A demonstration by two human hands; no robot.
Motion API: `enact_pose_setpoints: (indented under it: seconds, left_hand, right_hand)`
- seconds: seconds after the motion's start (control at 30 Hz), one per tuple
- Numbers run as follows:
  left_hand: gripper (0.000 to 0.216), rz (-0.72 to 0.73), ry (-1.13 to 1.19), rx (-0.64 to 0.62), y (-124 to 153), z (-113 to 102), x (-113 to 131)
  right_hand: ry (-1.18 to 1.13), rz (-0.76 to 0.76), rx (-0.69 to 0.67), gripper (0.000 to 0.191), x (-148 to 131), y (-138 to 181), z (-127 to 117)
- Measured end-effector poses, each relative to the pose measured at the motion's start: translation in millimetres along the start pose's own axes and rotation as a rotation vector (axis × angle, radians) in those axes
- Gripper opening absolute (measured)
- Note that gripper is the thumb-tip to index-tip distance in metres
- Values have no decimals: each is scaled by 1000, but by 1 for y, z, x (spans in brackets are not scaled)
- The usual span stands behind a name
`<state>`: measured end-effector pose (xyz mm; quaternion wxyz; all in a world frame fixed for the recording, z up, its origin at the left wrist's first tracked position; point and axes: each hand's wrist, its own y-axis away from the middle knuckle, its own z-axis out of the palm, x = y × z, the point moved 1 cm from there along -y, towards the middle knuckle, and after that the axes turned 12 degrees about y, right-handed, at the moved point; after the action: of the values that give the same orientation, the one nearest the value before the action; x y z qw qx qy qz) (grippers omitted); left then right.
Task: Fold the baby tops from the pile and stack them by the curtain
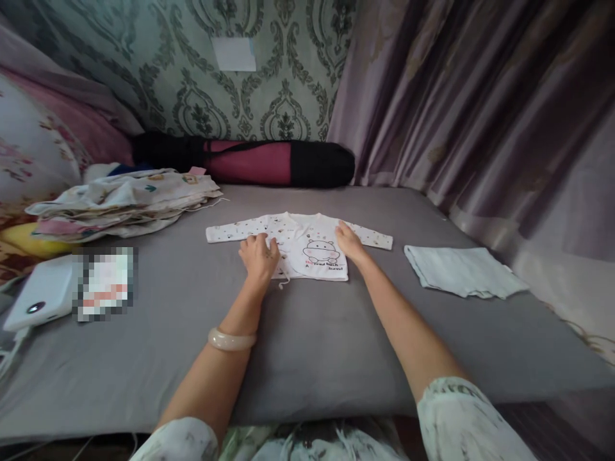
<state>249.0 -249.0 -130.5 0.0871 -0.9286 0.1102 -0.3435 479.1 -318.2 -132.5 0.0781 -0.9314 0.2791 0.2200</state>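
A small white baby shirt [307, 246] with a cartoon print lies flat on the grey bed sheet [298, 333], sleeves spread to both sides. My left hand [258, 256] rests on the shirt's left half, fingers curled down onto the cloth near a tie string. On the shirt's right side lies my right hand [350, 243], flat and open, with its fingers pointing away from me. A pale bangle [231, 340] sits on my left wrist.
A folded white cloth [464, 271] lies to the right of the shirt. A pile of baby clothes [125, 202] sits at the left. A white device [45, 291] lies at the left edge. A black and red roll bag [250, 161] runs along the wall.
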Motion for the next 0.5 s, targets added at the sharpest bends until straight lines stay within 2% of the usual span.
enact_pose_setpoints:
  seconds: [0.1,0.2,0.5]
  left_hand:
    - [35,-98,13,-14,-7,-4,-9]
    - [34,-167,18,-12,-15,-6,-19]
    - [32,-230,132,-16,-34,-3,-48]
  right_hand:
    - [260,-104,-93,65,-15,26,15]
    - [437,-155,-99,70,-21,42,26]
    - [534,-201,-42,69,-12,41,35]
